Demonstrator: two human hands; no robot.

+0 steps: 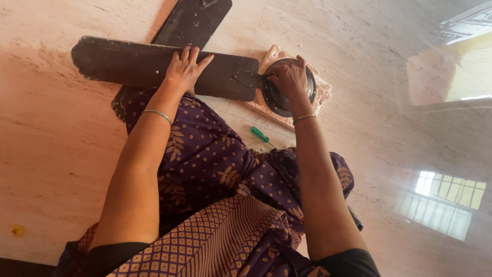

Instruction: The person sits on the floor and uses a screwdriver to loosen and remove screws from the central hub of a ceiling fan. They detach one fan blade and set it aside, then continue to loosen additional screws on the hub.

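Fan parts are lying on the floor (pixel 61 169). I am pressing my left hand (pixel 183 69) flat, fingers apart, on the blade (pixel 128 65), while my right hand (pixel 288 77) is closing over the motor hub (pixel 274 100), which is sitting on a cloth (pixel 323 92). The blade looks stiff, thin and light, the hub heavy and probably slick, so I'd be gripping the rim. A screwdriver (pixel 260 135) is lying near.

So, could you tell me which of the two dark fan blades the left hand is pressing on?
The left hand lies flat on the crosswise fan blade joined to the round hub; the other blade runs away beneath it, untouched.
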